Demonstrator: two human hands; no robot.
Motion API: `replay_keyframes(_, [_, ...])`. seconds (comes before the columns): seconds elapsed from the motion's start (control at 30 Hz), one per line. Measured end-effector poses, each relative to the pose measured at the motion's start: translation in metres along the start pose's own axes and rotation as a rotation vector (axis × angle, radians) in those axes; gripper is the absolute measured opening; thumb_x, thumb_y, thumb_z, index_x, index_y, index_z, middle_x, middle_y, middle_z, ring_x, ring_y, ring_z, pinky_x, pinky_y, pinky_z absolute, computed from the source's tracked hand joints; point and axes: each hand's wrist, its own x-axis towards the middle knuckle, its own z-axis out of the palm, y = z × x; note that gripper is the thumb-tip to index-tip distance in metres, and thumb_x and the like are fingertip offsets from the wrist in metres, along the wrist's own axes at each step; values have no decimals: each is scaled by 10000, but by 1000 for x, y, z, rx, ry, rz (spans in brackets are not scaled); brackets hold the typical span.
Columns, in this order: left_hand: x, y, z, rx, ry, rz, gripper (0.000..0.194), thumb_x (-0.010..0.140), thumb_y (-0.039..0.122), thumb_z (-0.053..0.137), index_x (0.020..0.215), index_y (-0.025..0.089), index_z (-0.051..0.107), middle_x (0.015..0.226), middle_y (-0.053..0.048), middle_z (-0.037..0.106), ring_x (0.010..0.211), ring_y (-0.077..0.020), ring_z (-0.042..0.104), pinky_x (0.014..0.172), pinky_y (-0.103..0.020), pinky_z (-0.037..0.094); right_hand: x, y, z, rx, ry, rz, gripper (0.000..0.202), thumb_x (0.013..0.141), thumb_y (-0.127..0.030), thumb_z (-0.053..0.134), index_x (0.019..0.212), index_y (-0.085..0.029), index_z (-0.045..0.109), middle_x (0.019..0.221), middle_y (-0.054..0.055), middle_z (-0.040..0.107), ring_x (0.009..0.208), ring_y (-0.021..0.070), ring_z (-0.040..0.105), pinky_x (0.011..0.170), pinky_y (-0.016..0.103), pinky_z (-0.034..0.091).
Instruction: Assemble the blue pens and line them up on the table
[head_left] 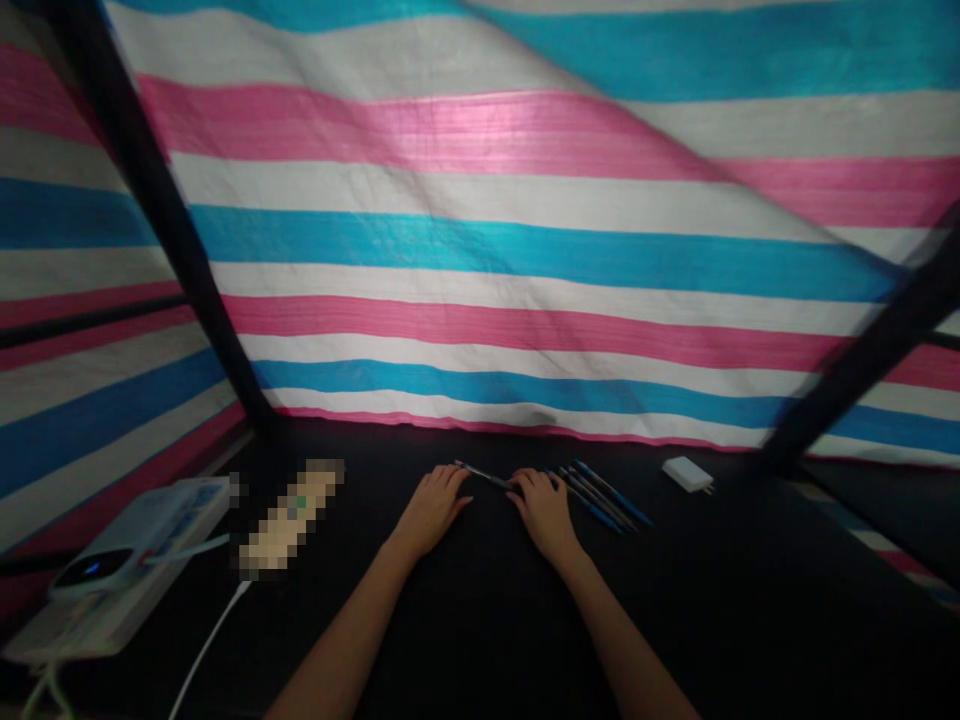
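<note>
A slim pen with a silvery shaft and a dark right end lies slanted between my two hands on the black tabletop. My left hand rests palm down, its fingertips at the pen's left end and its thumb spread apart. At the dark end, the thumb and fingers of my right hand close around the pen. Just right of that hand lie several blue and dark pens, side by side and slanted; the right fingers partly cover the nearest ones.
A white plug adapter lies to the right. At left are a pixelated tan object with a white cable and a pale box-like device with a dark oval display. Striped sheeting and dark frame poles enclose the table.
</note>
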Motion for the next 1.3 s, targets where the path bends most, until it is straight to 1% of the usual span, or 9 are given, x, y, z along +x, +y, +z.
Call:
replay_keyframes(0.23, [-1,-6,8,176,47,-7,267,847,276,492,1103,207,458,1167,-79,468,1061,-237,436,845,-389,351,1,-19,-15,310,-78,30,134,848,-242,441,841,-214,572,819,-1,639,808,158,555,792,323,307])
replay_keyframes(0.37, [-1,-8,6,196,-18,38,110,868,247,456,948,198,513,982,-42,537,921,-204,481,793,-358,354,5,-16,-15,586,-176,189,165,836,-305,431,841,-209,566,700,-23,635,633,131,559,619,240,357])
replay_keyframes(0.47, [0,-7,1,209,-68,51,100,881,225,426,854,185,513,853,-25,541,819,-193,480,735,-334,359,5,-14,-18,711,-233,198,241,854,-359,378,842,-206,565,692,-30,634,591,116,547,571,214,361])
replay_keyframes(0.67, [0,1,-6,78,-131,40,129,896,246,397,847,170,488,804,-21,542,759,-175,487,668,-289,370,2,-14,-36,542,-207,99,473,868,-466,316,605,-203,608,575,-30,591,573,112,530,574,213,323])
replay_keyframes(0.87, [-2,5,-8,60,-229,53,155,911,275,360,871,181,477,821,-28,553,791,-180,507,673,-276,383,4,-4,-26,839,-431,119,381,833,-450,402,724,-167,631,501,-25,563,426,92,442,459,199,312])
replay_keyframes(1.0, [-4,4,-9,74,-334,7,200,928,292,292,909,196,467,800,-24,571,722,-168,539,627,-258,387,3,-2,-24,854,-394,45,300,800,-394,482,709,-156,641,554,-4,594,490,102,475,492,203,335])
replay_keyframes(1.1, [-4,4,-11,78,-378,-18,225,933,298,264,917,199,465,797,-26,583,718,-168,555,629,-256,391,2,-4,-29,767,-332,21,258,798,-374,494,817,-178,661,626,-1,634,577,124,527,561,215,359])
replay_keyframes(1.17, [-3,5,-13,86,-369,-27,214,930,293,273,930,200,466,824,-32,582,743,-169,557,636,-253,394,1,-5,-32,738,-327,36,303,824,-397,448,862,-187,663,670,3,651,596,129,540,583,223,368])
replay_keyframes(1.3, [-2,7,-14,103,-370,1,211,924,300,288,928,208,478,836,-33,573,752,-170,550,636,-255,399,2,-4,-30,726,-375,66,408,860,-409,360,749,-177,676,641,13,646,552,123,530,585,238,377])
